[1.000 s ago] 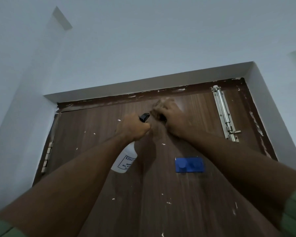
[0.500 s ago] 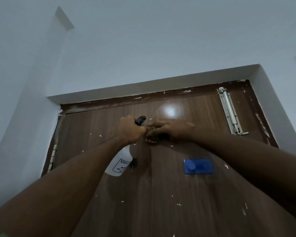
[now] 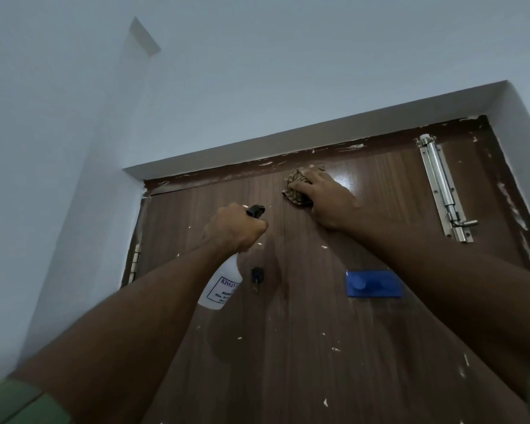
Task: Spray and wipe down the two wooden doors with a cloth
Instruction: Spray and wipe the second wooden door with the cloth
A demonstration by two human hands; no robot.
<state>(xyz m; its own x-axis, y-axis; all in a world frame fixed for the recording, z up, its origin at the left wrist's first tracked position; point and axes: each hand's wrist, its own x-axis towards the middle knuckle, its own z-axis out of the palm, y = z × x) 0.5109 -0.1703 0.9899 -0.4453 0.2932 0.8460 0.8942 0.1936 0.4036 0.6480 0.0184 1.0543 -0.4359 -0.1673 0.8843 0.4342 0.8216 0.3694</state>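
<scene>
A dark brown wooden door (image 3: pixel 334 332) flecked with white paint fills the lower view. My right hand (image 3: pixel 328 194) presses a brown patterned cloth (image 3: pixel 297 188) flat against the door near its top edge, fingers spread over the cloth. My left hand (image 3: pixel 236 231) grips the black trigger head of a white spray bottle (image 3: pixel 221 286), held close to the door, left of the cloth. The bottle body hangs below my fist. Only one door is in view.
A steel tower bolt (image 3: pixel 444 191) runs down the door's upper right. A blue two-peg hook plate (image 3: pixel 372 284) is fixed mid-door, under my right forearm. A small dark key-like thing (image 3: pixel 256 278) hangs beside the bottle. Hinges (image 3: pixel 135 258) sit at the left edge; white walls frame the door.
My right hand has moved the cloth up and to the right, away from the bottle, to the door's top edge. The left hand still holds the bottle in about the same place.
</scene>
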